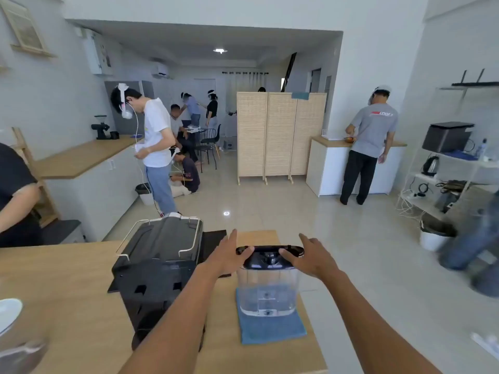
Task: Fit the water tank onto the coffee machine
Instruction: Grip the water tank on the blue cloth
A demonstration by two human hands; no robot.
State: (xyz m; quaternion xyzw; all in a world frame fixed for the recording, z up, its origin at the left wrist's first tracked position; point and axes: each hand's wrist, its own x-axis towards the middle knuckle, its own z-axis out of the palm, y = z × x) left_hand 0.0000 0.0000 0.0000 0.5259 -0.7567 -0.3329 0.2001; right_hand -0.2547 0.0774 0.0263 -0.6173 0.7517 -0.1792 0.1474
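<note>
The water tank (267, 290) is a clear plastic box with a black lid (270, 251). It stands upright on a blue cloth (271, 330) near the right end of the wooden table (67, 287). The black coffee machine (159, 255) stands just left of it, apart from the tank, with a wire rail around its top. My left hand (229, 255) is at the lid's left end with its thumb on the lid. My right hand (310, 256) is at the lid's right end, thumb touching it. Both hands have their fingers spread and extended.
A black tray (214, 238) lies behind the machine by my left hand. A white dish (8, 311) sits at the table's left edge. The table's right edge runs just beyond the cloth. A person's arm (16, 201) is at the far left; several people stand farther off.
</note>
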